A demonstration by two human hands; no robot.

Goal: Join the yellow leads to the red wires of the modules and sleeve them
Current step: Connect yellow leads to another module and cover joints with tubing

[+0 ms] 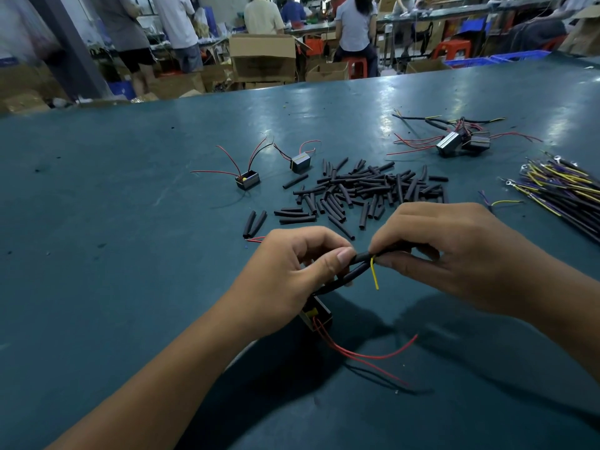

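Leftward first: two untouched modules point(247, 181) sit on the green table point(97, 222), red wires loose. My left hand point(292, 271) pinches a black sleeve point(352, 274); the module in hand point(316, 315) hangs just below that hand, its red wires point(367, 354) trailing on the table. My right hand point(454, 254) pinches the lead's black jacket, yellow lead point(374, 274) poking out between sleeve pieces. Spare sleeves point(357, 193) lie beyond, lead bundle point(565, 190) far right. Risk, as I judge it: the sleeve sliding off the joint, or the yellow end kinking if pushed crooked.
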